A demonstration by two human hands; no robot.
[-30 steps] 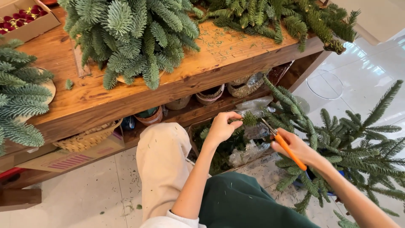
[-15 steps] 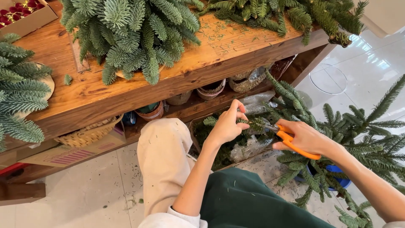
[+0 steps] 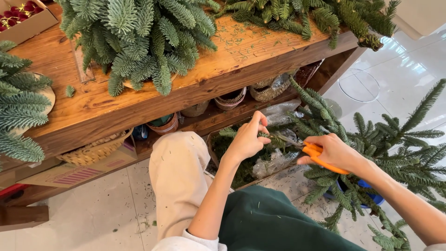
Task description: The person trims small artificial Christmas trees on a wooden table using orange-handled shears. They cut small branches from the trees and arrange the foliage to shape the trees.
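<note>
With my left hand [image 3: 248, 139] fingers pinching the fir sprig [image 3: 275, 139] taut, I'd cut close with the orange scissors [image 3: 312, 152] gripped in my right hand [image 3: 337, 152].

I log one wooden workbench [image 3: 241, 60]: top carries fir branches [image 3: 139, 42], loose needles and a cardboard box of red baubles [image 3: 21, 18]. Its lower shelf [image 3: 204, 122] holds wicker baskets [image 3: 95, 149] and small pots [image 3: 163, 124]. White tiled floor [image 3: 93, 218] bears a blue bucket [image 3: 367, 195] of fir.
</note>
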